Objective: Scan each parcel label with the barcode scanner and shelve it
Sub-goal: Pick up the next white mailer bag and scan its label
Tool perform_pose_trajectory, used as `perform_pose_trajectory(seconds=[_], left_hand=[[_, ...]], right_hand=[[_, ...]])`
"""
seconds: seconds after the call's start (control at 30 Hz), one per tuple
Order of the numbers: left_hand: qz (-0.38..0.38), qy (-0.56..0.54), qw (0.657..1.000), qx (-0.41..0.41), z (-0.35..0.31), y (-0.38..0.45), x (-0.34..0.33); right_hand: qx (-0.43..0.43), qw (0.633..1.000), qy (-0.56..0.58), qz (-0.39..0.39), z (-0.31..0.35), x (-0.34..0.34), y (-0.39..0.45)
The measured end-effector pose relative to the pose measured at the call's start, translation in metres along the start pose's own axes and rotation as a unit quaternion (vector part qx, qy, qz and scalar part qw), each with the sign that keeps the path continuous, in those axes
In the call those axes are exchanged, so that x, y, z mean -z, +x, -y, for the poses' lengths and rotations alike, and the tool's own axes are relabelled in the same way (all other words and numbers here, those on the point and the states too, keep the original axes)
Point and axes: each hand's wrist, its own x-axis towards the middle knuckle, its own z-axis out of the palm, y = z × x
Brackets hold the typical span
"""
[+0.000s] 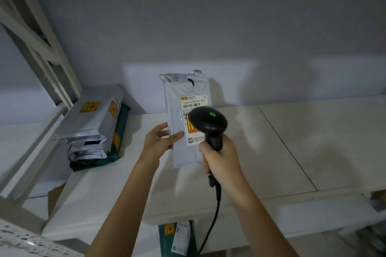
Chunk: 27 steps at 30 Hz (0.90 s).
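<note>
Grey parcel held upright over shelf, label facing camera. Left hand pinches its left edge. Right hand grips scanner handle, head right at label, green light on. Parcel stack far left.

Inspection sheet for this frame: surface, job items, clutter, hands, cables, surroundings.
Surface: pale shelf board, a seam running across it.
Job's things: grey parcel held upright, label facing the black scanner, whose green light is lit.
Clutter: stack of parcels at shelf left; green parcel on the level below.
Hands: left hand grips the parcel edge; right hand grips the scanner handle.
Cables: black scanner cable hangs down.
Surroundings: grey wall; white rack frame.
</note>
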Motion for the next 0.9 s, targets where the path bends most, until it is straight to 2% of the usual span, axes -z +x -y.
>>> perform_pose_trajectory(seconds=[0.37,0.57,0.73,0.9], left_hand=[[-0.016,-0.003,1.0,0.012,0.004,0.001,0.006],[-0.052,-0.03,0.998,0.035,0.015,-0.004,0.022],[-0.069,-0.027,0.995,0.065,0.025,-0.015,0.025],[-0.075,-0.028,0.994,0.078,0.026,-0.025,0.021]], right_hand=[[-0.018,1.0,0.002,-0.011,-0.011,0.01,0.021],[-0.14,0.989,0.04,-0.033,-0.047,0.02,0.075],[-0.219,0.975,-0.037,0.007,-0.083,0.014,0.108],[-0.214,0.972,-0.101,0.013,-0.097,0.012,0.116]])
